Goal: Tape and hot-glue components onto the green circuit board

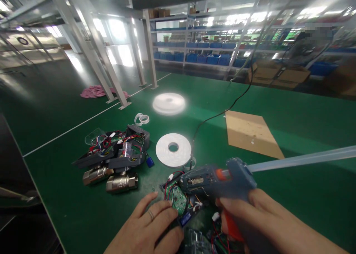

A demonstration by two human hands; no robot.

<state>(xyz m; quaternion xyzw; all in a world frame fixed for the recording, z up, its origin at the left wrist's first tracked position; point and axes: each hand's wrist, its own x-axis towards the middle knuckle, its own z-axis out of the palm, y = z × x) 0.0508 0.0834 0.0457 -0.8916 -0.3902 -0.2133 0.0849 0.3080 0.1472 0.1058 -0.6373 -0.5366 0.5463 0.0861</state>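
My right hand [250, 213] is wrapped round a glue gun [205, 179], with its orange-red trigger under the fingers and a long translucent glue stick [303, 159] out of its rear. Its front end is over an open dark housing with a green circuit board [179, 199], thin wires and a blue component [185, 218]. My left hand [151, 224], with a ring on one finger, grips the near left side of this housing; the thumb is hard to make out. Below lie clear plastic parts [196, 241] and red wires, partly hidden by my right hand.
Opened dark housings [125, 150] with wires and metal valve bodies [122, 182] lie left. A white tape roll [162, 155], a second white roll [168, 103] and small tape rings [144, 119] stand beyond. A black cable [211, 117] crosses the green table near a cardboard sheet [251, 133].
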